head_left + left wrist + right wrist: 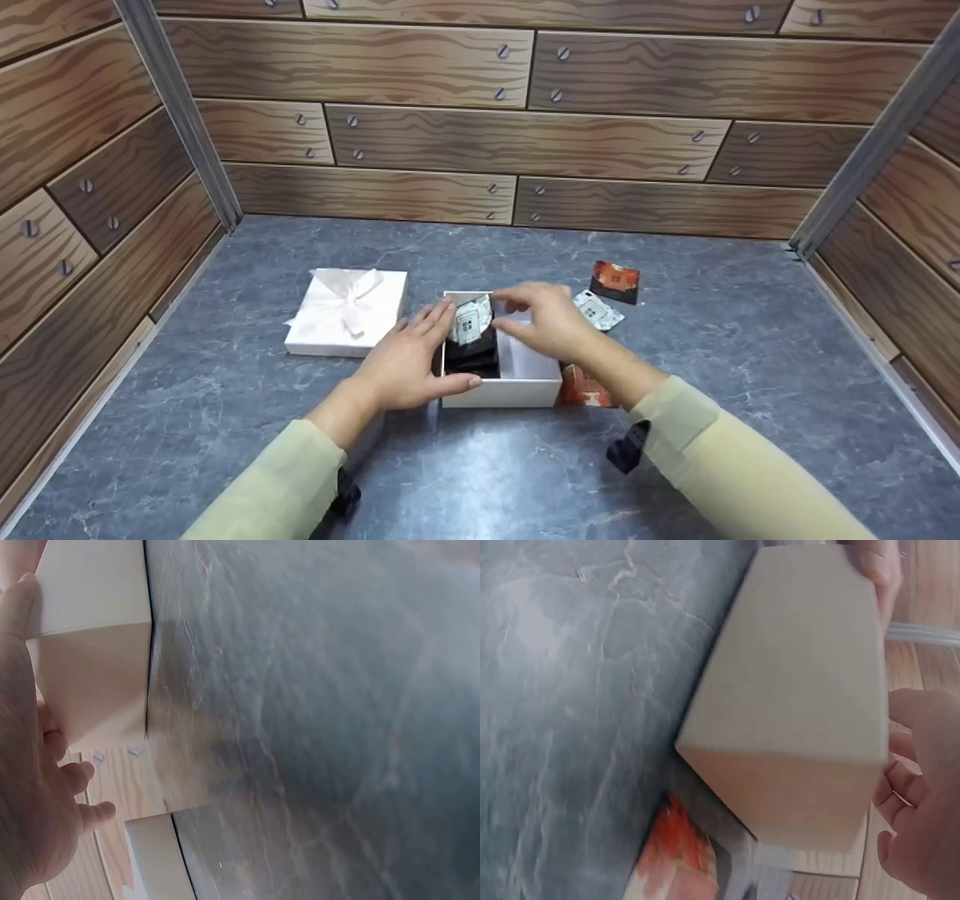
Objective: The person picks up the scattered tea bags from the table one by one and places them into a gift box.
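Observation:
An open white box (501,393) stands before me. Its left compartment holds several black packets (471,358), with a pale blue patterned sachet (470,321) lying on top. My left hand (409,364) rests along the box's left side, fingers straight and thumb over the front rim. Over the box, my right hand (546,319) has its thumb and index fingertip at the sachet's right edge, a gap between them. Whether they pinch it is unclear. The right wrist view shows the other fingers (900,791) loosely curled beside the box.
A white lid (322,343) with a ribbon bow lies left of the box. To the right are another pale sachet (598,310), an orange and black packet (615,282) and a red packet (585,388) partly under my right forearm. Wood-patterned walls (420,135) enclose the grey marbled tabletop (225,390).

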`<state>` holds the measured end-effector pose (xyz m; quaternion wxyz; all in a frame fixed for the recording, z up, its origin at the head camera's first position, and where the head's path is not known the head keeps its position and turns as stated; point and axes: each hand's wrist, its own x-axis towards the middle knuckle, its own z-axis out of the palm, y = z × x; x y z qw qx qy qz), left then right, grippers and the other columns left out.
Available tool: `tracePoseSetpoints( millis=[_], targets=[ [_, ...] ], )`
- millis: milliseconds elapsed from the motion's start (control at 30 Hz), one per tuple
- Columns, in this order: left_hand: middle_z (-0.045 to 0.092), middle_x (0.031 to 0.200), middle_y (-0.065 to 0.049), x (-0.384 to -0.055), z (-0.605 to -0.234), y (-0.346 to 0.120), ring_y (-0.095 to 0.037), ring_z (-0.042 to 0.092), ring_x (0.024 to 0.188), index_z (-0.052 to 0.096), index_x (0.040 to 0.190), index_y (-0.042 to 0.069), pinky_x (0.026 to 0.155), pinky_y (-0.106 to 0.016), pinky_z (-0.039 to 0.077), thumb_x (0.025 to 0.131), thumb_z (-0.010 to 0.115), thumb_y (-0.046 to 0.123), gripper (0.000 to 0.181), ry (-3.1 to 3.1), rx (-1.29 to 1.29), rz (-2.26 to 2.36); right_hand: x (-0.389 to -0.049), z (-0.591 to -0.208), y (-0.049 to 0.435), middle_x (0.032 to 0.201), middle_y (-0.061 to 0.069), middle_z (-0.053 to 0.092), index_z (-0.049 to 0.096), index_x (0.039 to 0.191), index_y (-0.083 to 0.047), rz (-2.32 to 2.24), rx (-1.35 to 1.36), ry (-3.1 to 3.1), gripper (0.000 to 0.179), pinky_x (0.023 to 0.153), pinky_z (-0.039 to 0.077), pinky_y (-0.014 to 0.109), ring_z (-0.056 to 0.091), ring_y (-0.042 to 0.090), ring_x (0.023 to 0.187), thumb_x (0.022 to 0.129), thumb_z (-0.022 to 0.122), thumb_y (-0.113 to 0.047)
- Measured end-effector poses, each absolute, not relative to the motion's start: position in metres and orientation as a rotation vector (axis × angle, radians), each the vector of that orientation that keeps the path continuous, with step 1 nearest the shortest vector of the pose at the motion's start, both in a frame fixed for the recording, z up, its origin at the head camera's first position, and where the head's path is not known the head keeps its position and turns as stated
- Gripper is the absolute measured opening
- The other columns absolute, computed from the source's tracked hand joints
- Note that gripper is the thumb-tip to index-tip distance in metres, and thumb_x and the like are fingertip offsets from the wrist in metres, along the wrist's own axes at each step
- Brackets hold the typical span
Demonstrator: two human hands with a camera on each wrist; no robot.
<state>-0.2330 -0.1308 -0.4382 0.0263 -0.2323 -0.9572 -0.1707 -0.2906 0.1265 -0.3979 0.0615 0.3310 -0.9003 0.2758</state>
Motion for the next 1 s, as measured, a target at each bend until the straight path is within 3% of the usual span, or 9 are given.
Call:
tracePoseSetpoints(
  millis=[133, 367, 567, 800, 1000],
  targets=[
    [0.02, 0.175, -0.01, -0.232, -0.437, -0.13, -0.039, 0.026, 0.158, 0.023, 0.17, 0.006, 0.124, -0.063, 0.026, 0.09, 0.052, 0.086, 0.116, -2.952, -0.724, -0.53, -0.291, -0.389, 0.149, 0.112, 0.013, 0.077, 0.072, 0.135, -0.004, 0.964, 0.918, -2.668, 0.044, 0.096, 0.057, 0.051, 0.071, 0.029, 0.104, 0.096, 0.08, -0.023],
    [0.019, 0.176, -0.01, -0.232, -0.438, -0.13, -0.04, 0.025, 0.158, 0.022, 0.17, 0.007, 0.124, -0.063, 0.025, 0.089, 0.051, 0.088, 0.118, -2.951, -0.732, -0.521, -0.299, -0.386, 0.199, 0.104, 0.01, 0.079, 0.073, 0.132, -0.002, 1.133, 0.739, -2.591, 0.041, 0.09, 0.059, 0.047, 0.073, 0.026, 0.097, 0.094, 0.082, -0.015],
    [0.016, 0.176, -0.008, -0.232, -0.438, -0.131, -0.04, 0.024, 0.159, 0.02, 0.17, 0.007, 0.125, -0.062, 0.025, 0.09, 0.051, 0.087, 0.117, -2.96, -0.721, -0.53, -0.305, -0.394, 0.238, 0.104, 0.01, 0.078, 0.073, 0.133, -0.002, 1.145, 0.608, -2.608, 0.04, 0.084, 0.056, 0.029, 0.071, 0.023, 0.094, 0.096, 0.08, -0.015],
    [0.016, 0.176, -0.009, -0.232, -0.437, -0.132, -0.042, 0.026, 0.158, 0.017, 0.171, 0.009, 0.125, -0.062, 0.024, 0.09, 0.051, 0.088, 0.118, -2.959, -0.711, -0.537, -0.313, -0.413, 0.267, 0.113, 0.018, 0.076, 0.071, 0.136, -0.001, 1.199, 0.477, -2.637, 0.044, 0.078, 0.051, 0.019, 0.069, 0.031, 0.106, 0.097, 0.081, -0.017],
    [0.016, 0.176, -0.01, -0.23, -0.437, -0.13, -0.042, 0.025, 0.158, 0.016, 0.171, 0.009, 0.125, -0.062, 0.024, 0.09, 0.052, 0.087, 0.118, -2.951, -0.724, -0.549, -0.318, -0.436, 0.281, 0.123, 0.026, 0.072, 0.066, 0.14, 0.002, 1.286, 0.387, -2.668, 0.049, 0.088, 0.05, 0.022, 0.066, 0.039, 0.117, 0.098, 0.079, -0.017]
  ],
)
